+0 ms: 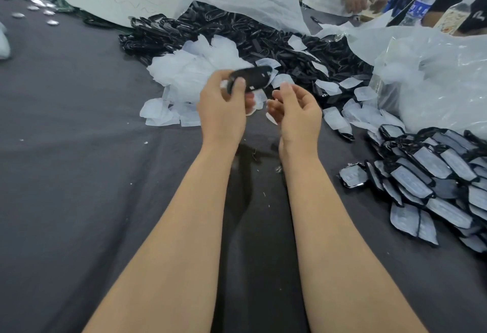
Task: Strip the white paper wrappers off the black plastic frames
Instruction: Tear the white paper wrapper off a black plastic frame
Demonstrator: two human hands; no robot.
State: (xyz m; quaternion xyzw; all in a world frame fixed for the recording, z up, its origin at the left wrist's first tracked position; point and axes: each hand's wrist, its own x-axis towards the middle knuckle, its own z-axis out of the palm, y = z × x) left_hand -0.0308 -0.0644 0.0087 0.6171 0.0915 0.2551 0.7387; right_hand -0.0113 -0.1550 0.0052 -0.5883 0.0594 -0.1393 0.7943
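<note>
Black plastic frame [250,79] is pinched in left hand [222,106], thumb on its near face, raised above the grey cloth [79,148] so both sides stay reachable. It looks bare; wrapper apparently off. Right hand [296,114] is just beside it, fingers loosely curled, gripping nothing I can make out. Shed white wrappers [195,69] heaped straight ahead, stripped frames [263,37] beyond, wrapped stock [434,174] at right for easy reach.

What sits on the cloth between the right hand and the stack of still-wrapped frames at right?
In the head view, loose white wrappers lie between the right hand and the wrapped frames.
</note>
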